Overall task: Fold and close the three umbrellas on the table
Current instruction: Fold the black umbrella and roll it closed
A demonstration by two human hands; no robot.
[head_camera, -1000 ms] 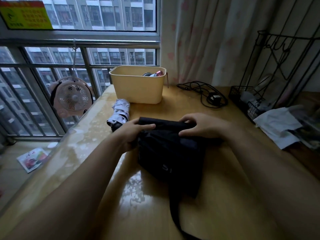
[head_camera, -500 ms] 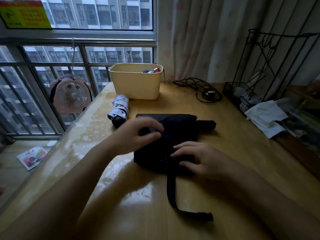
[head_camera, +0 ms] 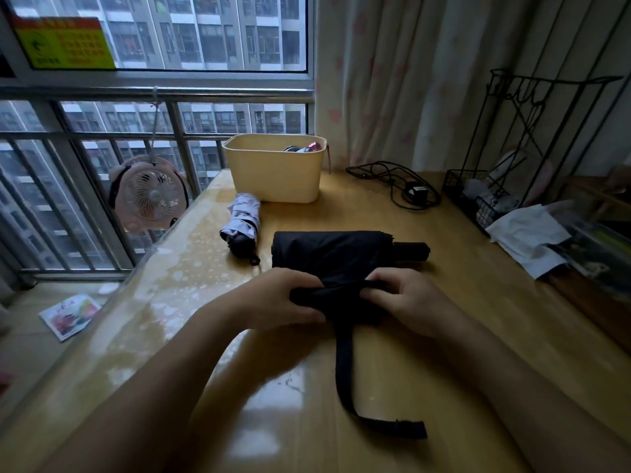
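Observation:
A black collapsed umbrella lies flat across the middle of the wooden table, its handle pointing right. My left hand and my right hand both pinch the near edge of its loose black cloth. Its closing strap trails toward me and ends in a tab. A small white patterned umbrella, folded and wrapped, lies to the left behind it. Something pink and dark pokes out of the cream basket; I cannot tell what it is.
A black cable with adapter lies at the back. At right stand a black wire rack and crumpled white paper. A pink fan hangs on the window rail beyond the table's left edge.
Both hands moved from the umbrella's far edge to its near edge and now grip the cloth there. The cloth has been laid flat, exposing the handle at the right.

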